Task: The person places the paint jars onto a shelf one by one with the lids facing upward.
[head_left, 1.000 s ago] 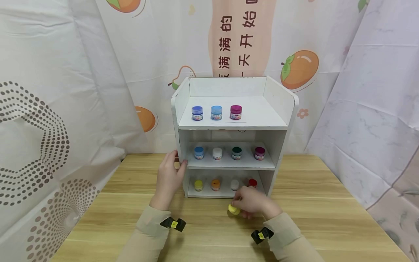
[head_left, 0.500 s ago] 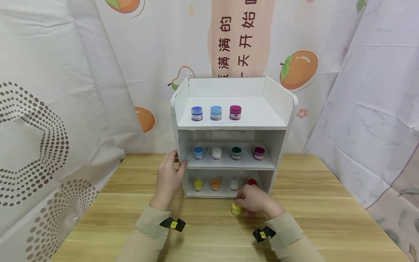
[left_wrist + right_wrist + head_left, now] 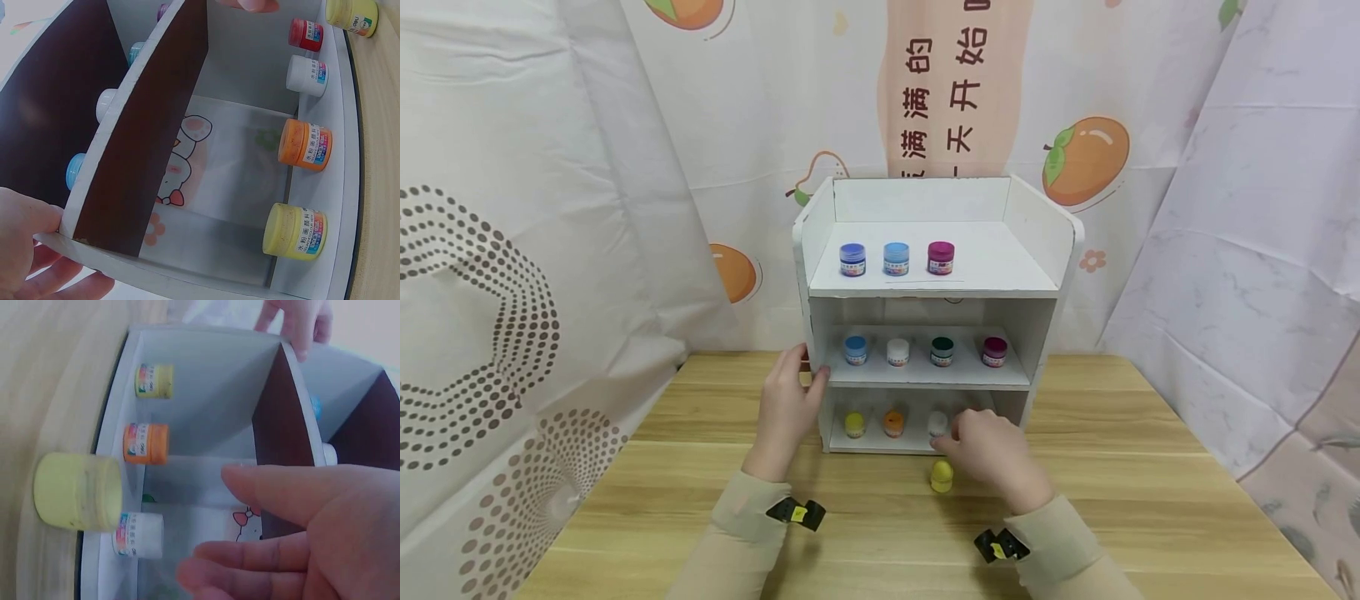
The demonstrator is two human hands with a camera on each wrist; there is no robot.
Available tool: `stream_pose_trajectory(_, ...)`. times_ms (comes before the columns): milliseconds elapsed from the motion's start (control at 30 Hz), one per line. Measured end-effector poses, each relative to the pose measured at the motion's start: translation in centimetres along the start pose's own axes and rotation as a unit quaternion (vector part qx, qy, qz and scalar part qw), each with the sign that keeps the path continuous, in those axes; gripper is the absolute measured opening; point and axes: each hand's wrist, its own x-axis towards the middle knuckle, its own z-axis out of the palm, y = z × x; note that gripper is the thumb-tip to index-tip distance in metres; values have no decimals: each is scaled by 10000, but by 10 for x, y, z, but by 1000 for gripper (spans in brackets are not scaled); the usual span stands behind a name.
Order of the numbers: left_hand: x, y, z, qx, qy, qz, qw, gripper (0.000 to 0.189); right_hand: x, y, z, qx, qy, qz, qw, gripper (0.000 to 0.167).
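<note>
My left hand [image 3: 786, 408] grips the left side panel of a white shelf unit [image 3: 925, 293], its thumb on the front edge where the middle board meets it. A yellow paint jar [image 3: 942, 477] stands on the table just before the unit. Beside and above that jar is my right hand [image 3: 992, 454], holding nothing; the right wrist view shows its thumb and fingers apart. On the bottom shelf are another yellow jar [image 3: 854, 425], an orange jar [image 3: 893, 423], a white jar [image 3: 937, 423] and a red jar [image 3: 306, 34], which my right hand hides in the head view.
The middle shelf carries blue [image 3: 855, 351], white [image 3: 897, 352], dark green [image 3: 942, 352] and purple [image 3: 995, 352] jars. On top stand dark blue [image 3: 852, 260], light blue [image 3: 896, 258] and magenta [image 3: 940, 258] jars. A printed curtain [image 3: 760, 125] hangs behind the wooden table [image 3: 1112, 467].
The yellow jar, tilted in my right fingers a second ago, now stands upright on the table. My right hand has let go and risen slightly toward the shelf. My left hand stays put.
</note>
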Motion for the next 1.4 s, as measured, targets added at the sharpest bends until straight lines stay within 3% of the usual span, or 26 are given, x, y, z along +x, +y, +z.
stream_pose_trajectory(167,0,0,0,13,-23,-16,10000,38,-1,-4,9,-582,9,6,9983,52)
stream_pose_trajectory(333,0,0,0,-2,-33,-39,10000,38,1,-3,21,-691,-146,-114,9974,51)
stream_pose_trajectory(733,0,-1,1,-70,-22,-47,10000,39,1,-1,26,-369,-368,-460,9976,42)
stream_pose_trajectory(967,0,0,0,-39,-46,-82,9999,39,2,3,23,70,-721,-791,9942,9)
stream_pose_trajectory(1200,-1,-1,1,-85,3,-6,10000,39,2,7,20,299,-964,-1360,9855,18)
stream_pose_trajectory(1400,-1,-1,1,-66,1,26,10000,39,2,9,19,461,-1123,-1491,9813,22)
